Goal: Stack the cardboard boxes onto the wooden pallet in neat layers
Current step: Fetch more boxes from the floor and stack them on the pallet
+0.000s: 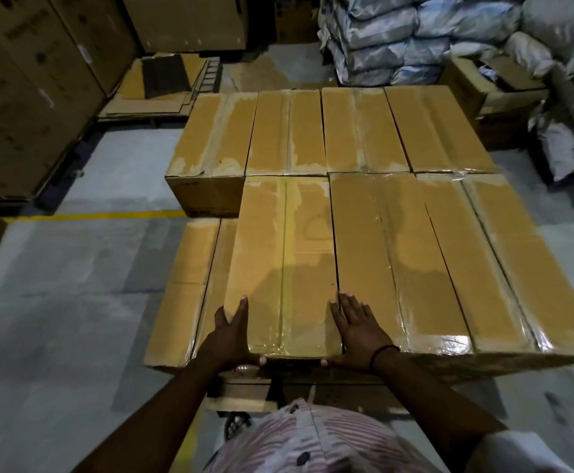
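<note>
Long taped cardboard box (pixel 284 261) at centre frame, on top layer, flush against neighbour box (pixel 381 254) at right. Left hand (pixel 232 331) and right hand (pixel 355 327) flat, fingers straight, thumbs on near end, clasping nothing: likely squaring box to row. Lower-layer box (pixel 183 288) at left uncovered, 1 slot open. Wooden pallet (pixel 241 392) at bottom centre.

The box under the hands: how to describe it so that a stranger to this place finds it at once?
Find the block of tan taped boxes in the middle of the grey floor. In its near top row, take the leftmost box. Only it has a step down to lower boxes on its left, and the left hand and right hand press at its near corners.
</note>
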